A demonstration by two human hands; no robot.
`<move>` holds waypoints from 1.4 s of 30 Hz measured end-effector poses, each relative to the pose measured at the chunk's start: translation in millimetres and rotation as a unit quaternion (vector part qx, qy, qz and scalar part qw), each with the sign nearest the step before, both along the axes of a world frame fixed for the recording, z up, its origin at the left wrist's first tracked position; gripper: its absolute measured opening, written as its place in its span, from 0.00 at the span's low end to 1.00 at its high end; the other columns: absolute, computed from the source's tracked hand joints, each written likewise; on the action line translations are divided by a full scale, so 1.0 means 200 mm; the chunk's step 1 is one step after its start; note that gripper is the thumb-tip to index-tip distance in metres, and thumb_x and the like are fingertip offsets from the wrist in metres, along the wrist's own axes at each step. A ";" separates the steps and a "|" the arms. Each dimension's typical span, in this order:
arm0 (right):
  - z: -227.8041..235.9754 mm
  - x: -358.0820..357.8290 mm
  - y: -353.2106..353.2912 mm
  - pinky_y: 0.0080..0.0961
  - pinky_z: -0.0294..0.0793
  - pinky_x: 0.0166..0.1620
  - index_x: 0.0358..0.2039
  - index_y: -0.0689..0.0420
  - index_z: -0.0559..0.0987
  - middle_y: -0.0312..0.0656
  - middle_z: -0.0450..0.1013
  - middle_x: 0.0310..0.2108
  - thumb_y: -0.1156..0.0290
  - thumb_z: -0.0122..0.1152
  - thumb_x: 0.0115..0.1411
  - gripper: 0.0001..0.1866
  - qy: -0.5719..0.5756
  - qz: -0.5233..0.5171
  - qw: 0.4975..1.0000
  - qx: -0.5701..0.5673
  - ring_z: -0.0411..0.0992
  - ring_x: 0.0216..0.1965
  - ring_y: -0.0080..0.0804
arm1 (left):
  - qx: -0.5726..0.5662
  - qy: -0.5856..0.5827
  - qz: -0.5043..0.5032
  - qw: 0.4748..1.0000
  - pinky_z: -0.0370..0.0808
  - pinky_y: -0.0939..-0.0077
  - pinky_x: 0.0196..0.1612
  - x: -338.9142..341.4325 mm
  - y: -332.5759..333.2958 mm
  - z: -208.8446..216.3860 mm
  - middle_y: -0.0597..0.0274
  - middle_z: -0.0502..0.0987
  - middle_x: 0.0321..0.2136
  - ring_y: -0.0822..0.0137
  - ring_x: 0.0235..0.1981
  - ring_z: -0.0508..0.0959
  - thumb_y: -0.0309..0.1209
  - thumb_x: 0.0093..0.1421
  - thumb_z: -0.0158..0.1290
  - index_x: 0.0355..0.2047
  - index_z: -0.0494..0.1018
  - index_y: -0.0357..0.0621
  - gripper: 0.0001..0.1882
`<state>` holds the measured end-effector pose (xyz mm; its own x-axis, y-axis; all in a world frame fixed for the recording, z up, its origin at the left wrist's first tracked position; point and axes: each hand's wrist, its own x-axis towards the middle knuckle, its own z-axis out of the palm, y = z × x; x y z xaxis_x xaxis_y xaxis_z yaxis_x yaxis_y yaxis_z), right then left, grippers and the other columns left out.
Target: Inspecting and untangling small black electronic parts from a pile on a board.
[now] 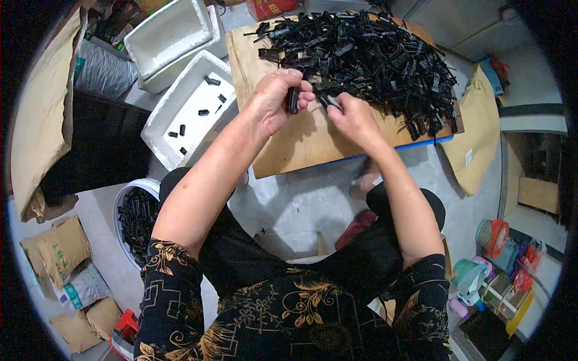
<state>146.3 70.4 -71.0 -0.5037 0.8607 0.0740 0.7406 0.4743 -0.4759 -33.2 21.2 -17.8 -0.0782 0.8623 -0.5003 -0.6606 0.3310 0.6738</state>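
Over the near part of a wooden board, my left hand (274, 101) is closed round a small black plastic part (293, 101), which stands upright between the fingers. Just right of it, my right hand (356, 122) is closed in a pinch. A small dark and grey piece (330, 102) juts from its thumb and fingertips toward the left hand; its kind cannot be made out. The two hands are close together but apart. Behind them spreads a large heap of black plastic parts (373, 66), many with thin sprue-like sticks.
The wooden board (289, 150) is a low worktop before my knees. Left of it, a white foam box (158, 129) holds several small black pieces; another foam box (141, 42) lies beyond. A white bucket (118, 219) of black parts stands by my left leg. Brown sacks (57, 246) lie at left.
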 end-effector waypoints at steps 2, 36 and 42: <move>0.07 0.03 0.03 0.29 0.68 0.25 0.26 0.63 0.73 0.43 0.71 0.18 0.64 0.55 0.54 0.13 0.103 -0.003 0.979 -0.173 0.70 0.21 0.30 | -0.005 0.036 0.001 0.999 0.71 0.80 0.23 0.02 0.01 -0.01 0.61 0.72 0.23 0.69 0.22 0.73 0.27 0.57 0.47 0.33 0.65 0.42 0.04; 0.29 0.13 -0.05 0.09 0.51 0.19 0.48 0.57 0.67 0.29 0.64 0.21 0.58 0.41 0.65 0.18 0.376 0.028 0.897 -0.230 0.53 0.17 0.10 | 0.149 0.179 -0.143 0.962 0.61 0.91 0.16 0.16 -0.03 0.12 0.62 0.76 0.26 0.79 0.18 0.71 0.27 0.55 0.53 0.47 0.65 0.41 0.19; 0.34 0.06 -0.10 0.10 0.49 0.16 0.50 0.56 0.65 0.28 0.61 0.18 0.57 0.42 0.64 0.20 0.406 -0.006 0.838 -0.364 0.53 0.15 0.11 | 0.169 0.311 -0.123 0.927 0.65 0.86 0.18 0.20 -0.04 0.14 0.67 0.72 0.21 0.79 0.19 0.70 0.25 0.55 0.51 0.46 0.69 0.41 0.17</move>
<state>159.3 50.8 -4.0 -0.5333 0.8308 -0.1591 0.0353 -0.1660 -0.9855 6.2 13.2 10.6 -0.0416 0.9915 -0.1230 -0.0414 0.1213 0.9917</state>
